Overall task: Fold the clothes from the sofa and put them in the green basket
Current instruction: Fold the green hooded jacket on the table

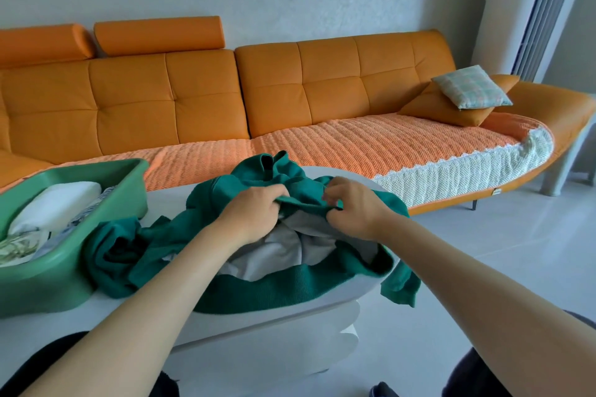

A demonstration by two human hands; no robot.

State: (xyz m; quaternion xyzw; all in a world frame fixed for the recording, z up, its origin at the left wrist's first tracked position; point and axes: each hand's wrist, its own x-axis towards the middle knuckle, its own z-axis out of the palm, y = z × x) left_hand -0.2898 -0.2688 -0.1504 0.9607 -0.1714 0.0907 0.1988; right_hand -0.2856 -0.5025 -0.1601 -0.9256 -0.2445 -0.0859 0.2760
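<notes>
Both hands on crumpled green sweatshirt (245, 290), white table (274, 319); green basket (64, 271) at 9.
L hand (254, 213) & R hand (351, 209): fingers curled, each pinching same fold mid-garment, hands near each other, not touching. Sweatshirt sprawls approx 9-to-3 across table, gray lining showing, ribbed hem at 6 toward person, 1 sleeve off edge at 4. Basket just beside garment's 9 end, w/ folded items inside; L hand nearer it.

Your two hands, left hand (254, 213) and right hand (351, 206), hold one green sweatshirt (245, 293). Left of your left hand stands one green basket (64, 274). Beyond your right hand, one sofa (167, 97) carries two cushions: one orange cushion (445, 111), one checked cushion (471, 87).
</notes>
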